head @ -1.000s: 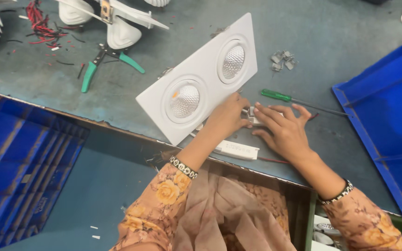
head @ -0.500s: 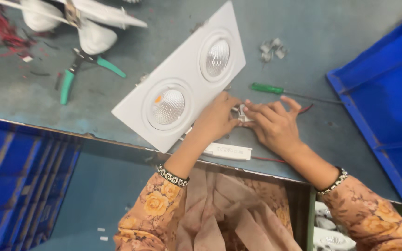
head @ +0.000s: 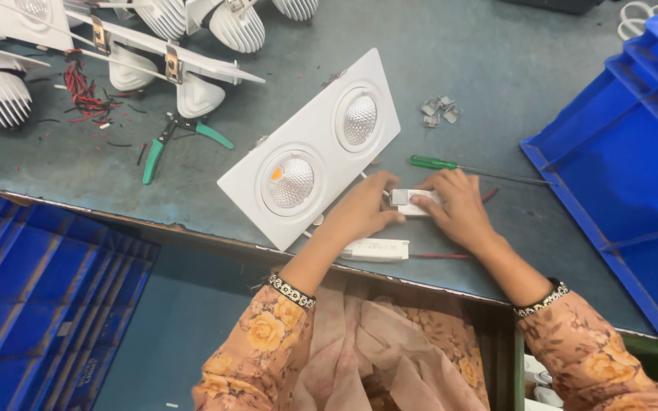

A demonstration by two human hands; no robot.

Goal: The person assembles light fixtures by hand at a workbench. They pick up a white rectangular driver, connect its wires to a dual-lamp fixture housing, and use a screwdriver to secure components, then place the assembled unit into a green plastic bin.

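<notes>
A white twin-lamp ceiling fixture (head: pixel 315 147) lies tilted on the grey workbench (head: pixel 78 175), its two round reflectors facing up. Just right of its near corner, my left hand (head: pixel 363 209) and my right hand (head: pixel 458 205) together hold a small white rectangular box (head: pixel 413 201) against the bench. A second longer white box (head: pixel 375 250) with a red wire lies at the bench's front edge below my hands. A green-handled screwdriver (head: pixel 436 163) rests just beyond my right hand.
Green-handled pliers (head: pixel 173 137) lie left of the fixture. More white lamp bodies and finned heat sinks (head: pixel 192 23) and red wire scraps (head: pixel 81 87) crowd the far left. Small metal clips (head: pixel 439 110) sit behind. Blue crates stand at right (head: pixel 626 175) and lower left (head: pixel 32 304).
The view has shifted, so everything sits further right and lower in frame. My hands stay together at the fixture's corner, and the small white box between them shows more plainly now.
</notes>
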